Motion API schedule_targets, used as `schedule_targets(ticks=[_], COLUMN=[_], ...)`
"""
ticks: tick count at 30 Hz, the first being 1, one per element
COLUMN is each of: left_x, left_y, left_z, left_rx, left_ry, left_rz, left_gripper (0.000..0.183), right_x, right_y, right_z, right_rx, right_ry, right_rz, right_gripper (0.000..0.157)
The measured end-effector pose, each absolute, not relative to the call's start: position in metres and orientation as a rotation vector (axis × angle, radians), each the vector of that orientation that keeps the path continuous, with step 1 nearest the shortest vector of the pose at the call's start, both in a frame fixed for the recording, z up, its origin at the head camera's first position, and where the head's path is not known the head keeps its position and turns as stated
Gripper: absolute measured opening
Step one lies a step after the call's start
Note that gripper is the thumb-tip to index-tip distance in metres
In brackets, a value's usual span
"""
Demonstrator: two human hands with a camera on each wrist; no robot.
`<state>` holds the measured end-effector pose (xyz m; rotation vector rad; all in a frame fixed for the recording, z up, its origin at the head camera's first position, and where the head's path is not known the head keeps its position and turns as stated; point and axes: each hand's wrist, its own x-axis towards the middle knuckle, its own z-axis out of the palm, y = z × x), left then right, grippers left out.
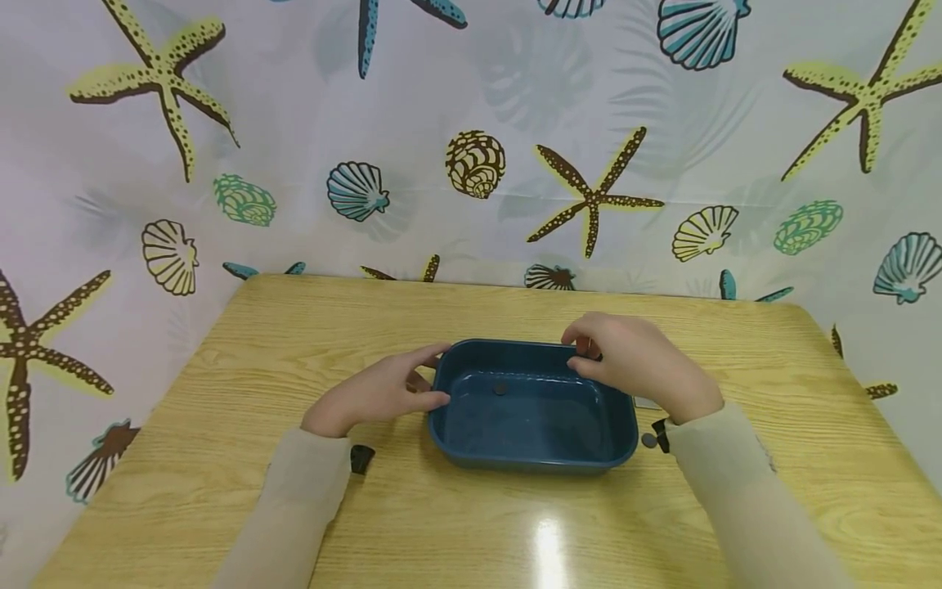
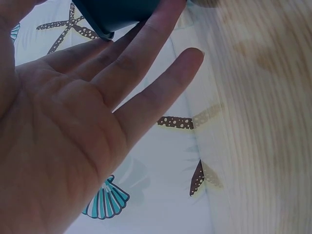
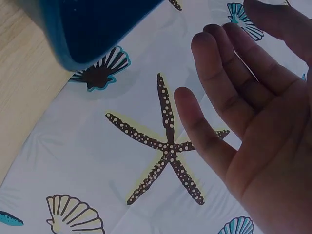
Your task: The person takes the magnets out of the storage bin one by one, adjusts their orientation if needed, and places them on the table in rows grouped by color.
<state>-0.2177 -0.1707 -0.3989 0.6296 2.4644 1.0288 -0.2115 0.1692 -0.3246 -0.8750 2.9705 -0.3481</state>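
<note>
A dark blue rectangular tub (image 1: 530,465) with rounded corners stands on the wooden table in the head view. Inside it, near the back left, lies a small dark round disc (image 1: 500,388). My left hand (image 1: 383,391) is at the tub's left end, thumb and fingers spread along the rim; the left wrist view has its fingers extended beside the tub's wall (image 2: 114,14). Over the back right part of the tub hovers my right hand (image 1: 625,356), fingers loosely bent. The right wrist view finds nothing in its palm, with the tub's corner (image 3: 73,56) apart from the fingers.
Close to the right wrist, a small grey disc (image 1: 648,440) lies near the tub's right end. Part of a pale flat piece (image 1: 646,402) shows under the right hand. Behind the wooden table (image 1: 331,319) hangs a white cloth (image 1: 427,213) printed with shells and starfish.
</note>
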Motion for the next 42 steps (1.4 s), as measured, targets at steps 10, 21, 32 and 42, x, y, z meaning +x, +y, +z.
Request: schedule_targets(ticks=[10,21,32,42], left_x=[-0.218,-0.218,-0.218,-0.219], left_y=[-0.172,-0.172,-0.170,-0.171], left_z=[-0.398,-0.399,-0.397,-0.398], left_rx=[0.641,0.632,0.623,0.613], left_ry=[2.470,2.447,2.444,2.447], left_rz=[1.018,1.045,1.051,1.047], left_gripper=[0.078,0.079,0.080,0.079], right_x=[-0.224,-0.231,-0.238,-0.237], right_y=[0.139,0.115,0.100,0.093], right_z=[-0.333,-0.352,-0.377,-0.388], right_rx=[-0.883,-0.904,-0.828,-0.779], right_ry=[2.904,2.856,2.813,2.786], right_rz=[-0.418,-0.413,-0.368,-0.359], right_gripper=[0.028,0.029,0.028,0.024])
